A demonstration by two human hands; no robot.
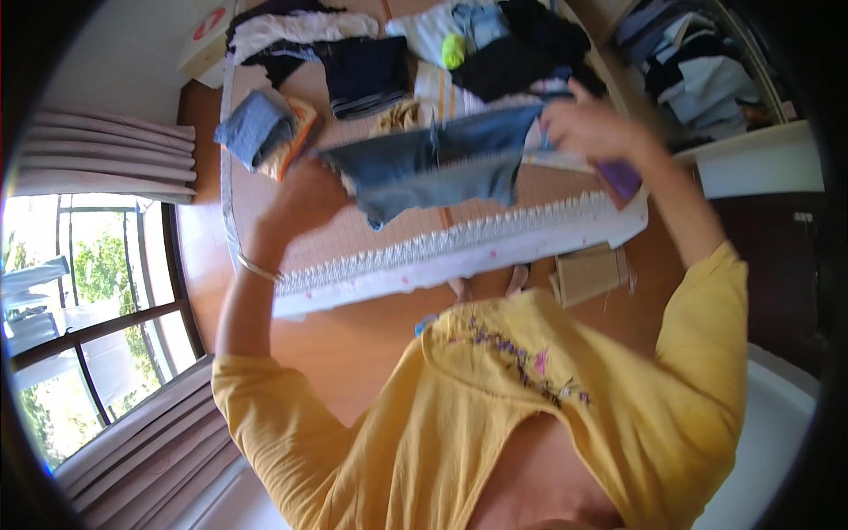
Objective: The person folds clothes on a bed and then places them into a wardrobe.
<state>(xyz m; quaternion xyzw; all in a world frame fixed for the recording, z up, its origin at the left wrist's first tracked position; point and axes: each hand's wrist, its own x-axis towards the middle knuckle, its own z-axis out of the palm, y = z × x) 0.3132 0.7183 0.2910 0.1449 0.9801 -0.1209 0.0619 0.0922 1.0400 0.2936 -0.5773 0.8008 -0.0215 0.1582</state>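
Observation:
A pair of blue denim shorts (428, 172) is stretched out in the air between my two hands, above the near part of the bed. My left hand (309, 196) is closed on the left end of the upper edge. At the opposite end, my right hand (587, 128) pinches the cloth, one finger lifted; it is slightly blurred. Just beyond my left hand, a folded pair of blue jeans (256, 130) rests on an orange patterned cloth (299, 132). Behind the shorts lie dark folded trousers (364, 75) and a tan garment (397, 117), which the shorts partly hide.
Across the far side of the bed (296, 238) are white clothes (309, 31), black clothes (517, 57) and a bright yellow-green bundle (453, 51). An open shelf of clothes (698, 79) stands at right. Flattened cardboard (590, 274) lies on the floor; a curtained window (97, 291) is left.

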